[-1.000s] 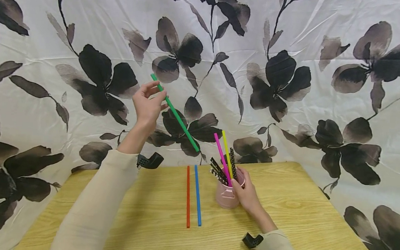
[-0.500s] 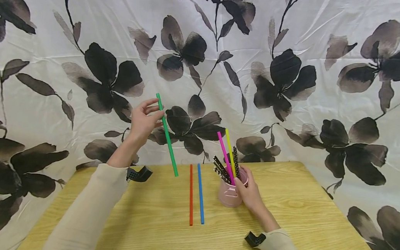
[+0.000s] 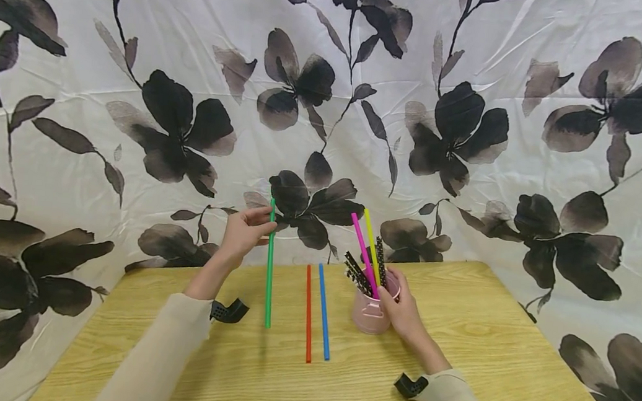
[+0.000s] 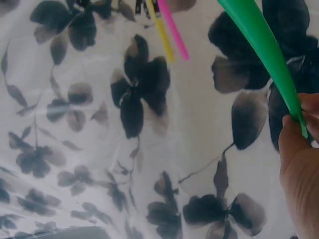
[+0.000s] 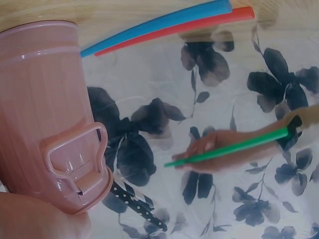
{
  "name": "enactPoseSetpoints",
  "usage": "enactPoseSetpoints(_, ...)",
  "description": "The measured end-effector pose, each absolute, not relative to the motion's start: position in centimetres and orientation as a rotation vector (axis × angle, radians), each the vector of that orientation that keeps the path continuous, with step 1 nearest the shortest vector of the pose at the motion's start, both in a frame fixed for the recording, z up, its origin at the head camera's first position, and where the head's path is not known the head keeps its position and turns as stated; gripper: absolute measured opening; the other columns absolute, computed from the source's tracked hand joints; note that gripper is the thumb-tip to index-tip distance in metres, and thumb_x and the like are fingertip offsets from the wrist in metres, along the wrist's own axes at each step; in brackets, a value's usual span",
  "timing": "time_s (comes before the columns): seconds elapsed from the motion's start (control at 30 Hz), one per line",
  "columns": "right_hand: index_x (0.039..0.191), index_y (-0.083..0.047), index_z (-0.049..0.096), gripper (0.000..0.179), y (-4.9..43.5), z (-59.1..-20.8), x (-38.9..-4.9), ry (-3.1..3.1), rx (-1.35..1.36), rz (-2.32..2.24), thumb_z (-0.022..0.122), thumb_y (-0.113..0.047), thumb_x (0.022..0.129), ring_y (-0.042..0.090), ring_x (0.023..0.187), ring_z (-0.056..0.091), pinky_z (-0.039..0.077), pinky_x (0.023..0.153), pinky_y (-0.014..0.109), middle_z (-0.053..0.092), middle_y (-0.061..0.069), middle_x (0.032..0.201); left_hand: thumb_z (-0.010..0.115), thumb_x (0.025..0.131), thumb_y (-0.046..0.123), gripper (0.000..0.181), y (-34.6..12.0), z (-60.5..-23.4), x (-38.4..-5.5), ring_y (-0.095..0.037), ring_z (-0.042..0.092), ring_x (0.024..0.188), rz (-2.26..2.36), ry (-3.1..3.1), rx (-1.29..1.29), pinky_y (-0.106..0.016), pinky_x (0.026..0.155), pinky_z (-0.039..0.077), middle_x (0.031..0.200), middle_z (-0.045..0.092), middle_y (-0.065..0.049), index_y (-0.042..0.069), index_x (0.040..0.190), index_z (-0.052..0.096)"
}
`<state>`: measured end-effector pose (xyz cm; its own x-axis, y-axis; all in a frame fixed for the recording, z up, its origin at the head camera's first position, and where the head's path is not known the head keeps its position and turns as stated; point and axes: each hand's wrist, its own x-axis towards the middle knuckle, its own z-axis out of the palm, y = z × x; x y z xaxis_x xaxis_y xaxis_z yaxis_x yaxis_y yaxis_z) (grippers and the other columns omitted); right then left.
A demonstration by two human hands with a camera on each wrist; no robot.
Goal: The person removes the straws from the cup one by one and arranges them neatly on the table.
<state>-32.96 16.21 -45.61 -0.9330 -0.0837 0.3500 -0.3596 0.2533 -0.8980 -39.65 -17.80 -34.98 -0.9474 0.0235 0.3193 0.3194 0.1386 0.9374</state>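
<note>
- Left hand (image 3: 247,231), left of centre in the head view: thumb and fingers pinch the green straw (image 3: 269,277) near its top end.
- Green straw, one: held upright left of centre, its lower end seen against the table (image 3: 408,393); I cannot tell whether that end touches.
- Right hand (image 3: 403,310), right of centre: I see it gripping the cup (image 3: 367,319) from the right. The two hands are well apart.
- Cup, one: pink, handled, on the table, lower right of centre.
- Pink straw (image 3: 364,246) and yellow straw (image 3: 372,244), one each: in the cup, rising above its rim, both leaning left.
- Black straws (image 3: 356,271), several: in the cup; I make out dots on them, but no exact count.
- Red straw (image 3: 309,314) and blue straw (image 3: 324,315), one each: lying on the table, lower centre, just beside each other, red to the left.
- Cloth (image 3: 198,30), white with dark flowers: upper frame, behind the table.
- Sleeves (image 3: 159,351), two, cream: lower left and lower right.
</note>
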Motion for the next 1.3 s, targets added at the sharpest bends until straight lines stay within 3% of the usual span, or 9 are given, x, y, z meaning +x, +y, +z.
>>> enactPoseSetpoints(0.27, 0.134, -0.015, 0.029, 0.051, 16.4, -45.7, -33.0, -2.276, 0.418, 1.765, 0.052, -0.018, 0.089, 0.032, 0.105, 0.045, 0.045, 0.078, 0.037, 0.039, 0.019, 0.130, 0.067, 0.078, 0.012, 0.039, -17.0, -39.7, -40.0, -0.020, 0.062, 0.078, -1.985, -2.246, -0.190, -0.043, 0.069, 0.051, 0.103, 0.058, -0.014, 0.009, 0.116, 0.058)
enactPoseSetpoints(0.53, 0.134, -0.018, 0.028, 0.050, 16.5, -45.7, -33.1, -2.275, 0.419, 1.773, 0.052, -0.019, 0.090, 0.022, 0.073, 0.055, 0.050, 0.060, 0.032, 0.040, 0.018, 0.128, 0.068, 0.077, 0.012, 0.041, -17.0, -43.7, -40.8, -0.020, 0.062, 0.072, -1.984, -2.264, -0.241, -0.036, 0.057, 0.053, 0.101, 0.058, -0.017, 0.004, 0.116, 0.057)
enactPoseSetpoints(0.7, 0.134, -0.014, 0.029, 0.050, 16.3, -45.3, -32.9, -2.268, 0.434, 1.759, 0.052, -0.014, 0.089, 0.025, 0.081, 0.053, 0.049, 0.064, 0.030, 0.042, 0.020, 0.126, 0.070, 0.076, 0.017, 0.045, -18.2, -48.7, -43.8, -0.019, 0.062, 0.071, -1.995, -2.245, -0.336, -0.033, 0.050, 0.052, 0.098, 0.060, -0.012, 0.006, 0.118, 0.057)
enactPoseSetpoints(0.9, 0.134, -0.012, 0.029, 0.050, 16.3, -45.3, -32.9, -2.274, 0.435, 1.723, 0.052, -0.015, 0.089, 0.029, 0.095, 0.049, 0.046, 0.074, 0.034, 0.042, 0.021, 0.126, 0.071, 0.074, 0.010, 0.043, -16.4, -47.2, -41.6, -0.020, 0.062, 0.072, -1.921, -2.357, -0.194, -0.041, 0.055, 0.052, 0.098, 0.059, -0.017, -0.001, 0.113, 0.058)
enactPoseSetpoints(1.07, 0.134, -0.014, 0.029, 0.051, 16.5, -45.7, -33.0, -2.283, 0.442, 1.694, 0.052, -0.020, 0.089, 0.030, 0.103, 0.047, 0.040, 0.085, 0.042, 0.042, 0.021, 0.126, 0.069, 0.074, 0.004, 0.035, -15.7, -47.5, -41.5, -0.018, 0.061, 0.068, -1.943, -2.383, -0.105, -0.044, 0.059, 0.052, 0.097, 0.059, -0.017, 0.002, 0.108, 0.061)
enactPoseSetpoints(1.17, 0.134, -0.015, 0.029, 0.051, 16.5, -45.8, -33.2, -2.284, 0.442, 1.692, 0.052, -0.020, 0.089, 0.029, 0.095, 0.051, 0.043, 0.080, 0.040, 0.046, 0.022, 0.120, 0.069, 0.074, 0.002, 0.034, -15.6, -48.0, -41.8, -0.017, 0.060, 0.066, -1.954, -2.382, -0.091, -0.043, 0.057, 0.052, 0.097, 0.058, -0.019, 0.001, 0.107, 0.062)
enactPoseSetpoints(1.3, 0.134, -0.014, 0.029, 0.050, 16.3, -45.7, -33.2, -2.283, 0.436, 1.724, 0.051, -0.015, 0.090, 0.023, 0.072, 0.053, 0.048, 0.063, 0.033, 0.050, 0.022, 0.110, 0.069, 0.073, 0.000, 0.036, -15.4, -48.5, -42.0, -0.017, 0.059, 0.061, -1.924, -2.396, -0.086, -0.040, 0.053, 0.052, 0.095, 0.059, -0.020, -0.003, 0.108, 0.060)
